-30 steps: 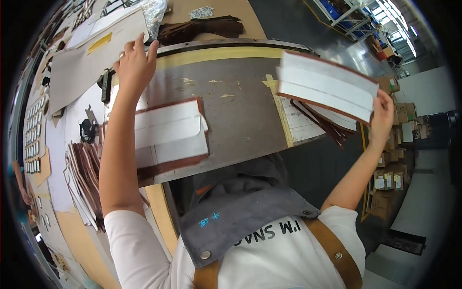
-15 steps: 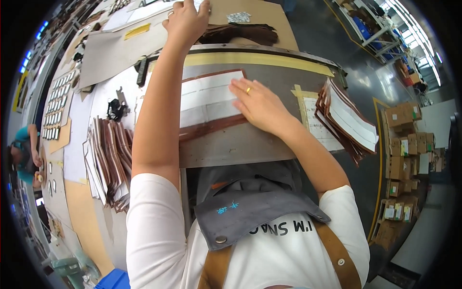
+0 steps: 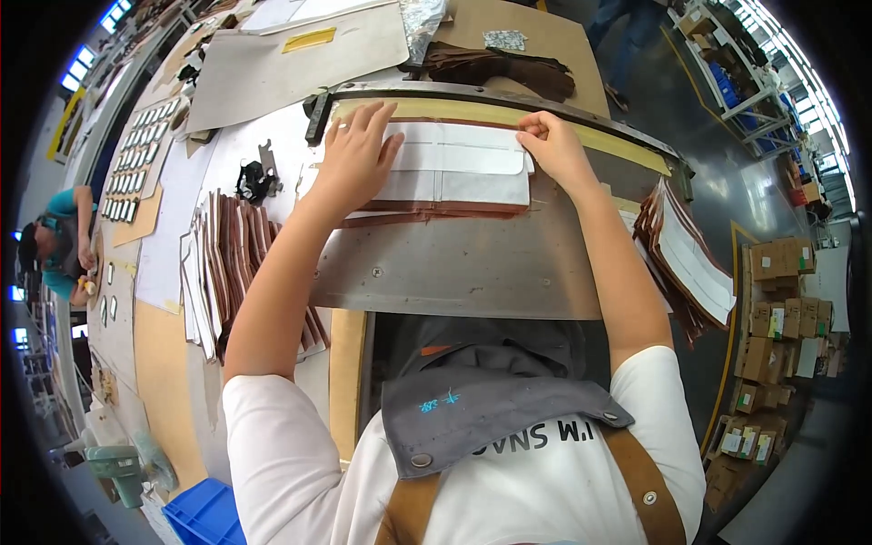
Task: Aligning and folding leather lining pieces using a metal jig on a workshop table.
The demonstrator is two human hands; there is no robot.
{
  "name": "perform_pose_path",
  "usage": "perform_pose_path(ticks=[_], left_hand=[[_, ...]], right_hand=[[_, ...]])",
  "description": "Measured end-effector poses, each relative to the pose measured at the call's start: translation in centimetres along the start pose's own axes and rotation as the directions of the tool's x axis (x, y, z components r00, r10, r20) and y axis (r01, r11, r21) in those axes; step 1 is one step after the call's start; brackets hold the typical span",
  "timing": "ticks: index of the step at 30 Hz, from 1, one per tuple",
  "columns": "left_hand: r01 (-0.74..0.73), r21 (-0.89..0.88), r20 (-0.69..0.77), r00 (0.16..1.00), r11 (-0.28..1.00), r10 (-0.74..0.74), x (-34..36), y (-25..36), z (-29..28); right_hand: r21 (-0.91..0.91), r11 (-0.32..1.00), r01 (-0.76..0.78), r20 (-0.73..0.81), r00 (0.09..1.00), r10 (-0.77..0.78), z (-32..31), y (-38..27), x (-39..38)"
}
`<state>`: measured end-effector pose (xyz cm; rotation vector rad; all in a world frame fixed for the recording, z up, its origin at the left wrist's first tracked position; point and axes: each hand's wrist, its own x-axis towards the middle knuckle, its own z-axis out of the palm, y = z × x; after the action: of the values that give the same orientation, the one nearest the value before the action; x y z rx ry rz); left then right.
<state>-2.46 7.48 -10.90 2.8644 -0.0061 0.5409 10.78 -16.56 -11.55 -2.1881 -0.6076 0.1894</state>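
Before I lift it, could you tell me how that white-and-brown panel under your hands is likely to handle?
The panel is probably floppy and light: it lies thin and flat on the metal plate. The left hand and right hand both press it, so it may slide easily.

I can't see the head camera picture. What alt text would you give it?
Seen from above, a person presses a white and brown flat piece onto a grey metal work plate, left hand flat on it, right hand pinching its upper right corner. Stacks of similar pieces lie at the left and right.
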Motion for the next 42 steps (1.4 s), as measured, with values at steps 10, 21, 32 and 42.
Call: perform_pose_path(ticks=[10,21,32,42], left_hand=[[0.117,-0.609,0.329,0.937,0.785,0.116,3.9,1.2,-1.3],[0.360,-0.329,0.763,0.646,0.873,0.021,1.8,1.3,-4.5],[0.116,-0.619,0.611,0.692,0.776,0.384,-0.9,1.7,-5.0],[0.063,-0.405,0.478,0.865,0.912,0.152,0.9,3.8,-2.3]], right_hand=[[-0.386,0.675,0.629,-0.173,0.670,-0.722,0.4,-4.8,-7.7],[-0.333,0.540,0.773,-0.220,0.493,-0.842,-4.1,-8.8,-12.1],[-0.085,0.844,0.529,-0.525,0.696,-0.489,-5.5,-5.6,-1.7],[-0.440,0.815,0.378,-0.073,0.889,-0.452,-1.3,-0.2,-1.3]])
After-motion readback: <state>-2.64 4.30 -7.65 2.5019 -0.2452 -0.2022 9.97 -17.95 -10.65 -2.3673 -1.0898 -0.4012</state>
